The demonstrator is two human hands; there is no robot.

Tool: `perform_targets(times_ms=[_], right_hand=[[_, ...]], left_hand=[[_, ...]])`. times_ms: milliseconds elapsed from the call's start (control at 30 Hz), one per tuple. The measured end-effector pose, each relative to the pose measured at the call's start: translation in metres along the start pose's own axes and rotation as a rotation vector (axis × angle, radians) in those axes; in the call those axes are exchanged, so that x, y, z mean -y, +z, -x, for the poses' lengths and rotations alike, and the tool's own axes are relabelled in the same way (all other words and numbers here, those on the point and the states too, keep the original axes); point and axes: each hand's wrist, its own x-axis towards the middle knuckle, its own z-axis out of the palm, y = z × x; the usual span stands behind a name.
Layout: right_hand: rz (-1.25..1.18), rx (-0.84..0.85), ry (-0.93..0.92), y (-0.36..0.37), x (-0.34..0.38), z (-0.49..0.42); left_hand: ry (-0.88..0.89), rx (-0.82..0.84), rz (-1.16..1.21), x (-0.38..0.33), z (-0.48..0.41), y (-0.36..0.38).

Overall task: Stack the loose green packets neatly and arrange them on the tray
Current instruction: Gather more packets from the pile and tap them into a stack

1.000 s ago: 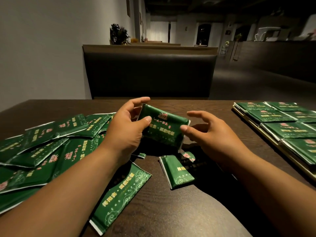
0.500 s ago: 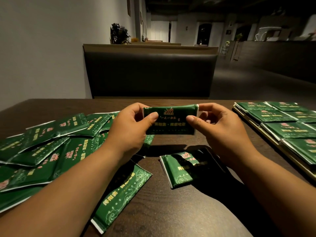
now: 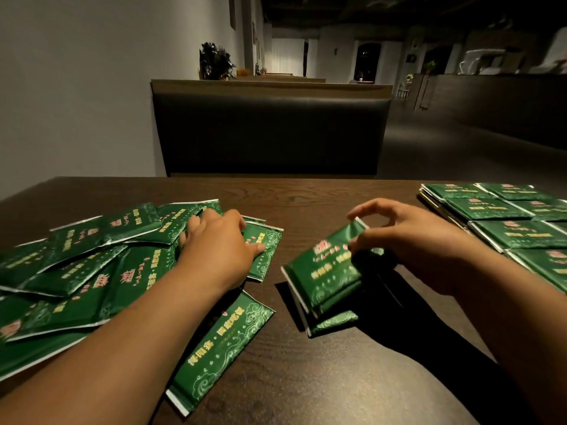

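Note:
Several loose green packets (image 3: 82, 265) lie overlapping on the left of the dark wooden table (image 3: 306, 197). My left hand (image 3: 219, 245) rests flat on them, fingers spread, its thumb on one long packet (image 3: 264, 250). Another long packet (image 3: 221, 345) lies by my left forearm. In the middle, my right hand (image 3: 408, 240) pinches the far end of a folded packet (image 3: 328, 268) that lies on a small stack (image 3: 333, 322) of folded ones. At the right, a tray (image 3: 434, 204) holds rows of folded green packets (image 3: 509, 233).
A dark padded booth bench (image 3: 270, 133) stands beyond the far table edge. A grey wall runs along the left. The table surface between my hands and near the front edge is bare wood.
Both hands held the folded packet up in the air. My right hand has since brought it down onto the small stack, and my left hand has let go and moved left onto the loose pile.

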Motion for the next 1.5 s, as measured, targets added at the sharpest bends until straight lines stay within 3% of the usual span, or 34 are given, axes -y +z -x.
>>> perform_targets(times_ms=[67,167,267,367,500,667,833,933,1133,1333,1500], right_hand=[[0.122,0.073,0.045,0.003,0.002,0.005],[0.419,0.044,0.02,0.007,0.001,0.008],[0.567,0.009,-0.003,0.008,0.005,0.01],[0.552,-0.013,-0.024,0.007,0.004,0.01],[0.493,-0.106,-0.194,0.013,0.0,0.011],[0.661,-0.044,-0.303,0.021,0.004,0.015],[0.67,-0.033,-0.268,0.022,0.006,0.017],[0.663,-0.027,-0.262,0.022,0.005,0.017],[0.638,-0.013,-0.231,0.023,0.006,0.018],[0.645,-0.03,-0.229,0.024,0.006,0.017],[0.646,-0.039,-0.24,0.024,0.005,0.017]], left_hand=[[-0.008,0.011,-0.059,-0.001,0.001,0.0],[-0.02,0.034,-0.113,-0.002,0.001,0.002],[-0.043,0.088,-0.14,-0.003,0.001,0.002],[-0.024,0.118,-0.123,-0.004,0.0,0.002],[0.078,0.154,-0.116,-0.006,0.003,0.001],[0.211,0.161,0.051,-0.009,0.004,0.004],[0.053,0.135,-0.051,-0.001,0.001,0.004],[0.045,0.117,-0.052,-0.002,0.0,0.006],[0.079,0.043,0.088,-0.005,0.002,0.004],[0.088,-0.149,0.276,-0.003,-0.002,0.002],[0.021,-0.044,0.455,0.006,-0.009,0.006]])
